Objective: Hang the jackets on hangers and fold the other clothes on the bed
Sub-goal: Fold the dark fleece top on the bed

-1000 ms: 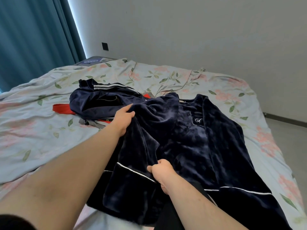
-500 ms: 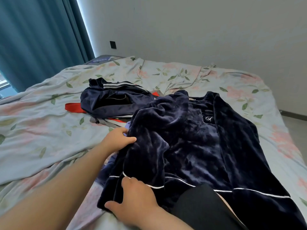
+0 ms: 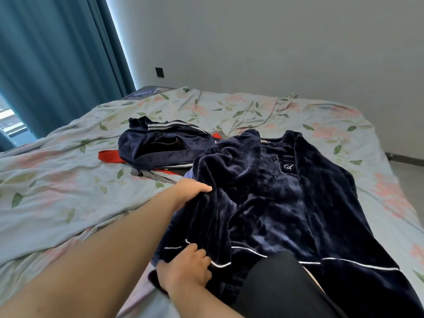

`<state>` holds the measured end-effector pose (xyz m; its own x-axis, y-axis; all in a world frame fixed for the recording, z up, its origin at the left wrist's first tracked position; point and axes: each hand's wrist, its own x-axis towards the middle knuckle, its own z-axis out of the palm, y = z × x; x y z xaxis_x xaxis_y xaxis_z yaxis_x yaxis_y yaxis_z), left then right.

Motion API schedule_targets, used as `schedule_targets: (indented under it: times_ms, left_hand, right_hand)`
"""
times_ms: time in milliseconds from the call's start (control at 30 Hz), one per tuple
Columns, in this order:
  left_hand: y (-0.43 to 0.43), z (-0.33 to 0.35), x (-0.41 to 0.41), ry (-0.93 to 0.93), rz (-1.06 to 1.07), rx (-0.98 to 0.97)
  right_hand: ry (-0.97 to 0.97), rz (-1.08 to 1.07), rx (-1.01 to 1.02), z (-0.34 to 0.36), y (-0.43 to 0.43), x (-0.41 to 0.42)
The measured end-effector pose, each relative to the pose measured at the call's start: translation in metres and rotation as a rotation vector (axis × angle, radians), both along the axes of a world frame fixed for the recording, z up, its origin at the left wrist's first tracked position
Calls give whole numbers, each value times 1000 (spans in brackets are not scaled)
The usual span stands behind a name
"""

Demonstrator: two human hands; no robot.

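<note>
The navy velvet robe (image 3: 286, 203) lies by the near edge of the bed (image 3: 68, 180), long axis running from that edge toward the far wall; the left hand (image 3: 190, 191) grips its bunched left side midway up; the right hand (image 3: 185, 269), nearer the edge, clutches the white-piped hem (image 3: 220, 264) there.

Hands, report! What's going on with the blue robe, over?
Left hand grips robe fold. Right hand holds hem. Robe lies rumpled on bed. Striped jacket heaped behind.
</note>
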<state>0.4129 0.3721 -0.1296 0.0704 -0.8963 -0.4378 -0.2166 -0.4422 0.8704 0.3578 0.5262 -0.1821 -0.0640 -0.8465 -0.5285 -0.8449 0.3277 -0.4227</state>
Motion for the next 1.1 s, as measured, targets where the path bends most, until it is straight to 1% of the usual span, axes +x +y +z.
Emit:
schedule_targets:
  times_ms: [100,200,300,367,433,567,667,767,867,933,967,1033,1100]
  left_hand:
    - [4,2,1,-96,76,-36]
    - [6,4,5,-31,206,44]
    - [2,25,-8,-30,277,84]
    - [-6,40,-25,20,278,93]
    - [-18,54,-46,101,286,79]
    - [-48,83,-107,210,285,-35]
    - [-62,100,-183,275,194,-174]
    - [-65,108,-261,240,42,-289]
    - [-62,98,-324,189,-161,-304]
    - [-55,77,-353,145,-300,-261]
    - [-49,61,-361,93,-372,-218]
    - [-33,25,-365,-133,-542,-192]
    - [-19,-6,-357,-427,-689,-297]
  right_hand:
    - [-112,7,1,-1,-6,-21]
    - [-266,34,62,17,-18,-56]
    - [-343,-1,-31,45,-39,-106]
    - [-405,-61,-76,64,-47,-134]
    - [-514,-139,-120,78,-49,-157]
    - [-685,-265,-199,108,-48,-207]
    - [-766,-375,-245,118,-44,-262]
    - [-847,-526,-246,114,-41,-319]
    - [-907,-648,-243,100,-37,-370]
    - [-910,-734,-212,85,-29,-399]
    - [-908,-781,-177,76,-24,-411]
    - [-912,-879,-120,57,-15,-430]
    - [-881,-900,-58,40,-15,-444]
